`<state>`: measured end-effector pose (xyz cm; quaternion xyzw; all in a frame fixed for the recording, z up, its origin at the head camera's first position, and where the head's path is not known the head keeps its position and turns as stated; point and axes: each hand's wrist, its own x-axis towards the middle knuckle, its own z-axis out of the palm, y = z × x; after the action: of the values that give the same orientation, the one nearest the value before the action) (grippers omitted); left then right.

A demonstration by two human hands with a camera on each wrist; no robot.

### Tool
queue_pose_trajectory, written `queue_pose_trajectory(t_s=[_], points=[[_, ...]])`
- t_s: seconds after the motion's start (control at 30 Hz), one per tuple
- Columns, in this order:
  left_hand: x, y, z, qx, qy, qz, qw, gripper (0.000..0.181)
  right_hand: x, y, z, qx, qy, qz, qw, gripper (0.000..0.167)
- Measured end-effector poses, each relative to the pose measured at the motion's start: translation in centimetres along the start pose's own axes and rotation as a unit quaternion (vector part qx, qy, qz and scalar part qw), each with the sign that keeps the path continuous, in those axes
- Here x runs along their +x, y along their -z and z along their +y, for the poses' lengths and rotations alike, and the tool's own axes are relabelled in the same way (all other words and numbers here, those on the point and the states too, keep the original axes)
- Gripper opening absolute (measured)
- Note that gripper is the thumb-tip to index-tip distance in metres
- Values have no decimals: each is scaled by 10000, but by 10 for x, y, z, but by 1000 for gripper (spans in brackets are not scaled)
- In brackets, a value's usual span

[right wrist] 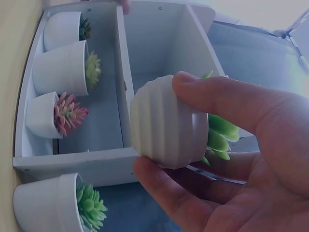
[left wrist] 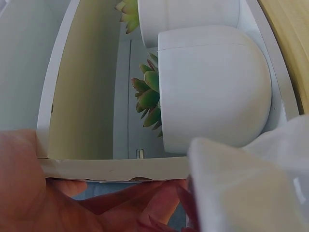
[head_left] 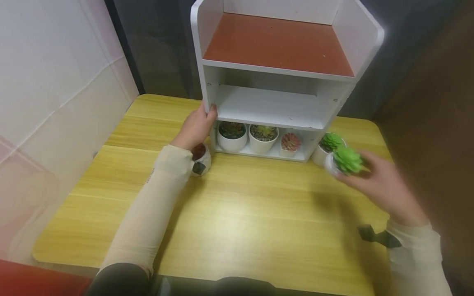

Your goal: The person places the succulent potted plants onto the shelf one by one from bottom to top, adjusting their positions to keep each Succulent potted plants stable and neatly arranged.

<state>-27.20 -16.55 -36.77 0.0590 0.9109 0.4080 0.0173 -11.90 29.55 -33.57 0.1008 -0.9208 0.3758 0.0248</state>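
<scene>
My right hand (head_left: 386, 185) holds a small potted green succulent (head_left: 347, 159) off the table, right of the white shelf (head_left: 266, 106). In the right wrist view, thumb and fingers pinch its ribbed white pot (right wrist: 164, 125). My left hand (head_left: 196, 126) grips the shelf's left side panel, thumb at the front edge. Three potted succulents stand on the bottom shelf: a dark green one (head_left: 232, 137), a yellow-green one (head_left: 262, 139) and a pink one (head_left: 290, 144). Another green potted succulent (head_left: 326, 150) stands outside the shelf's right side, partly behind the held one.
A white pot with a reddish plant (head_left: 201, 158) and a dark patch stands beside the left forearm, partly hidden by it. The shelf rests on a yellow wood table (head_left: 237, 213). A brown surface (head_left: 433, 102) rises close to the right arm, and a pale wall (head_left: 55, 82) stands left.
</scene>
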Motion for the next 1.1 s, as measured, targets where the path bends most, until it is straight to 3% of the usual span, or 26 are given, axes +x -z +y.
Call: queue_pose_trajectory(t_s=[0.47,0.77,1.1], points=[[0,0,1,52,26,-20,10000,75,20,-14,-15,238,548,-84,9982,56],[1,0,1,72,8,-37,10000,75,34,-18,-22,364,288,-370,9982,62],[1,1,-1,119,-38,10,9999,75,50,-23,-35,349,338,-491,9976,60]])
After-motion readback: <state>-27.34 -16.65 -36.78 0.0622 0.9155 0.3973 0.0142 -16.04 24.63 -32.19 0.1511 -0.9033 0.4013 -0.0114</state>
